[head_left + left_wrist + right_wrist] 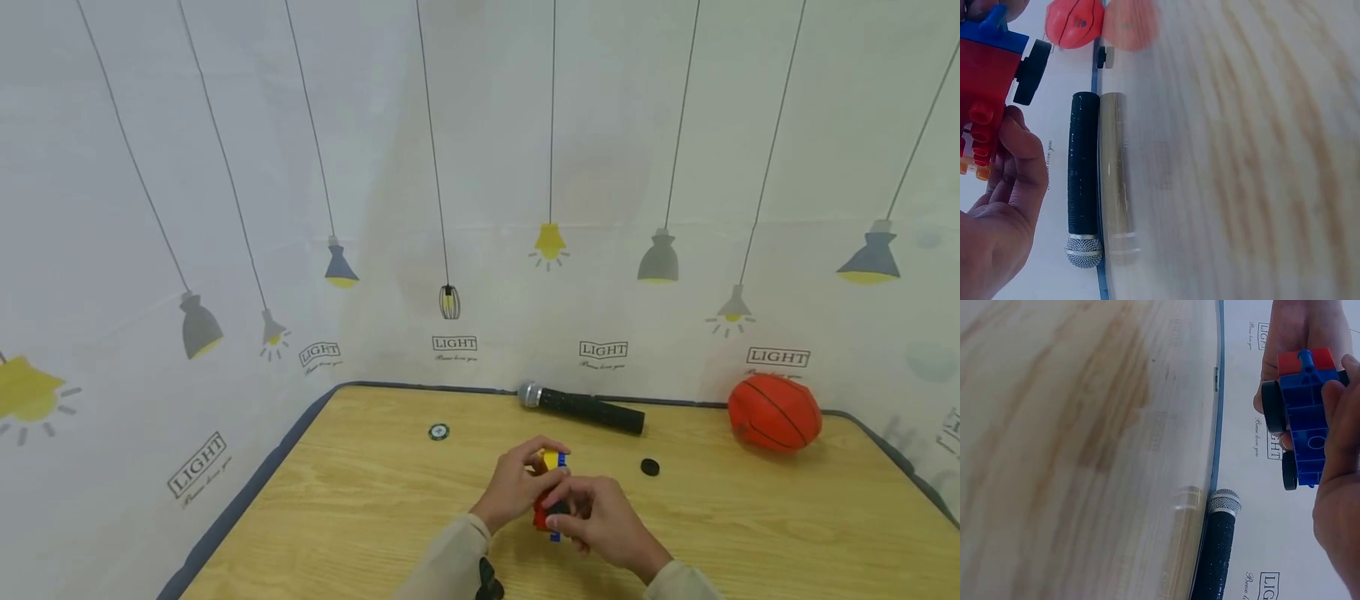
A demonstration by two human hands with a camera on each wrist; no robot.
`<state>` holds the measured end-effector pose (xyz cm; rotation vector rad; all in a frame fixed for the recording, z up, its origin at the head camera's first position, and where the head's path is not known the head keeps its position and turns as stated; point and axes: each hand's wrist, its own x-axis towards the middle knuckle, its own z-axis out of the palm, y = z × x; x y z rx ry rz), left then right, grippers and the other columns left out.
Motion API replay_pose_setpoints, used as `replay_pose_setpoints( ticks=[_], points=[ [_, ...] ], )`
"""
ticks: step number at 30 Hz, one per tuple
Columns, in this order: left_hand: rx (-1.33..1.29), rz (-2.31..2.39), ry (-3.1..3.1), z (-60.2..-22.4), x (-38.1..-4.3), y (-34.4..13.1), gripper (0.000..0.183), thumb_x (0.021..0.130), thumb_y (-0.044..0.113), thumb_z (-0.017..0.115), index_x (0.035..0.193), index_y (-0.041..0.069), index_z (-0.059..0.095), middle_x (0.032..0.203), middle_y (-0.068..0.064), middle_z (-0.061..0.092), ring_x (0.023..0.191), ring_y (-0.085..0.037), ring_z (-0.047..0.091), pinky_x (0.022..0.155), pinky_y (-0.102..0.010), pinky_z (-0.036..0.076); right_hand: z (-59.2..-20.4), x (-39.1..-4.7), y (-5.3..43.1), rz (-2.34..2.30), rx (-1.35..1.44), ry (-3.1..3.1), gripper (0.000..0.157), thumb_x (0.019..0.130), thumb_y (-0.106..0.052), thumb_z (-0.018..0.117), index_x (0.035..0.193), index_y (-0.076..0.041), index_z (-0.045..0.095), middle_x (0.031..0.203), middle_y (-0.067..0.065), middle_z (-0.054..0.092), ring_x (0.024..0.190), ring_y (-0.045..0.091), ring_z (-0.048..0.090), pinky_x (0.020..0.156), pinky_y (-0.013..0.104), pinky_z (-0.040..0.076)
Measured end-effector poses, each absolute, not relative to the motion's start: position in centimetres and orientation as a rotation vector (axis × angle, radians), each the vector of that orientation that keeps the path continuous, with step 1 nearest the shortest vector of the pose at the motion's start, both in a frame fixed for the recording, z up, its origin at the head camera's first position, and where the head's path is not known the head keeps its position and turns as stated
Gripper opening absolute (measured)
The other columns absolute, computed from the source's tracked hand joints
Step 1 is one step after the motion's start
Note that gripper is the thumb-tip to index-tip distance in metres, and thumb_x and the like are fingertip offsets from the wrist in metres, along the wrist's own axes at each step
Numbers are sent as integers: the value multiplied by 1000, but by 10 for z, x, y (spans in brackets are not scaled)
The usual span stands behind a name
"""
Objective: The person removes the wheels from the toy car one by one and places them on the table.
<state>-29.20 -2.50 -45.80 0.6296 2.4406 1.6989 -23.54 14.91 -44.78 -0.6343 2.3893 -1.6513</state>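
My left hand (517,485) grips a toy car of plastic building blocks (988,75), fingers around its red body. In the right wrist view the car's blue underside (1307,428) faces the camera, with a large wheel (1274,406) and a smaller wheel (1289,470) along one side. A yellow block (551,459) shows at its far end in the head view. My right hand (603,521) is close against the left, thumb and fingertips pinching a black wheel (557,507) at the car's near end; fingers cover much of that wheel. The car is held above the table.
A black wheel (650,467) lies on the wooden table (360,508) to the right. Behind it are a microphone (588,408) and a red ball (775,413) near the back edge. A round chip (438,432) lies left of the hands. Printed curtain (495,275) encloses the table.
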Motion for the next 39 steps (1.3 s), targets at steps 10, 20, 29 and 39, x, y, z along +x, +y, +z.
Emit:
replay_pose_setpoints(
  ticks=[10, 20, 29, 39],
  points=[
    [606, 1644, 2474, -465, -296, -32, 25, 96, 32, 69, 119, 25, 70, 75, 3, 62, 66, -9, 50, 55, -23, 41, -435, -232, 161, -1686, -737, 2440, 19, 90, -20, 75, 103, -5, 72, 66, 12, 61, 47, 8, 58, 46, 33, 54],
    [575, 1660, 2457, -454, -294, -34, 23, 93, 36, 71, 115, 32, 70, 76, 1, 61, 64, -10, 50, 54, -24, 43, -436, -236, 168, -1707, -725, 2378, 28, 91, -21, 74, 112, -2, 71, 71, 14, 64, 55, 10, 65, 53, 35, 58],
    [548, 1664, 2404, -451, -290, -37, 24, 95, 36, 69, 119, 34, 66, 89, -5, 65, 74, -14, 60, 57, -25, 54, -437, -241, 192, -1730, -676, 2352, 39, 93, -18, 71, 124, 5, 65, 95, 30, 68, 63, 12, 67, 61, 33, 61],
    [591, 1622, 2460, -445, -285, -43, 25, 96, 31, 68, 120, 34, 64, 88, -3, 69, 79, -13, 61, 63, -26, 54, -445, -244, 213, -1665, -529, 2469, 40, 93, -20, 72, 125, 2, 65, 86, 14, 68, 64, 12, 67, 61, 30, 60]
  ],
)
